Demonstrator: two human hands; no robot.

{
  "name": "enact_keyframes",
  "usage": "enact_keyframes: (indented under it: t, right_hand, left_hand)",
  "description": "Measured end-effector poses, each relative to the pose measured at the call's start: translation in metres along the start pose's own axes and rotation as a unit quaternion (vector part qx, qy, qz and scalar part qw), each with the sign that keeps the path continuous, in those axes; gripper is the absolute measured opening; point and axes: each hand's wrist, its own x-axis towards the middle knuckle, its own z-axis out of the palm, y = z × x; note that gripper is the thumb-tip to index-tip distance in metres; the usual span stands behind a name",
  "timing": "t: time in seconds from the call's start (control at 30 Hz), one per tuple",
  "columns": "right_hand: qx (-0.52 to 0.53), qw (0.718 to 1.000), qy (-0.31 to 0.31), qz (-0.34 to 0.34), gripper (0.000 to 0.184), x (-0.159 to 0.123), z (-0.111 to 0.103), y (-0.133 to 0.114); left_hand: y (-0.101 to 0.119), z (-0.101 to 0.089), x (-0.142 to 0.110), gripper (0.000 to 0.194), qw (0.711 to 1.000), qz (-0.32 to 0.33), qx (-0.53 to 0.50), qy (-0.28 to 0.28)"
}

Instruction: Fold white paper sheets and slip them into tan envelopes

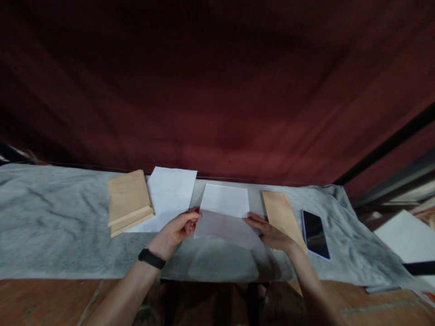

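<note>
Apparently, work is centring on a creased sheet of paper, with other stationery lying to both sides on a grey cloth [68, 217]. At the far left, brown envelopes [129, 197] are lying in a small overlapping stack, partly covering loose white paper [171, 192]. Just right of that paper, the left hand [181, 226], its wrist wearing a dark band [152, 258], is closing thumb and forefinger on the near sheet's left edge while its other fingers are curling under. In the middle, that white sheet [224, 199] is lying between both hands, its crossways crease running about level with the fingertips and its nearer part tilting toward the person. The right hand [268, 230] is laying extended fingers at the right edge; whether its thumb is pinching from below, I cannot tell. The step in hand seems to be shaping the sheet along that crease, and the next move is probably calling for level edges and even pressure. Farther right, another brown envelope [282, 208] is lying beneath the right forearm, and a phone [316, 233] is resting beside it.
</note>
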Motion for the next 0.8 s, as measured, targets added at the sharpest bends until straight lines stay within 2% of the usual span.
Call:
enact_keyframes:
  t: [0.13,0.2,0.3,0.4,0.47,0.53,0.63,0.7,0.8]
  right_hand:
    - [0.094,0.992,0.083,-0.036,0.051,0.005,0.004,-0.005]
    - [0.145,0.982,0.124,0.004,0.034,0.01,0.006,-0.009]
    - [0.175,0.965,0.177,0.08,0.041,0.021,0.009,-0.013]
    - [0.166,0.952,0.231,0.111,0.036,0.033,0.013,-0.015]
    - [0.149,0.948,0.249,0.13,0.032,0.038,0.015,-0.016]
    - [0.136,0.947,0.256,0.142,0.028,0.041,0.016,-0.016]
    - [0.118,0.948,0.254,0.152,0.023,0.041,0.018,-0.016]
    - [0.112,0.951,0.246,0.152,0.02,0.038,0.02,-0.016]
    - [0.095,0.957,0.229,0.148,0.012,0.034,0.023,-0.015]
  left_hand:
    - [0.002,0.001,0.001,0.043,0.997,0.034,-0.056,0.051]
    - [0.002,0.001,0.002,0.046,0.996,0.068,-0.039,0.052]
    - [0.0,0.001,0.006,0.035,0.993,0.103,0.033,0.043]
    - [-0.006,0.001,0.012,0.028,0.974,0.114,0.187,0.051]
    - [-0.01,0.001,0.016,0.024,0.934,0.128,0.326,0.064]
    - [-0.012,0.002,0.018,0.027,0.88,0.144,0.445,0.086]
    - [-0.011,0.004,0.015,0.034,0.825,0.144,0.534,0.113]
    - [-0.009,0.006,0.009,0.033,0.793,0.124,0.581,0.134]
    - [-0.008,0.01,0.0,0.029,0.73,0.089,0.661,0.149]
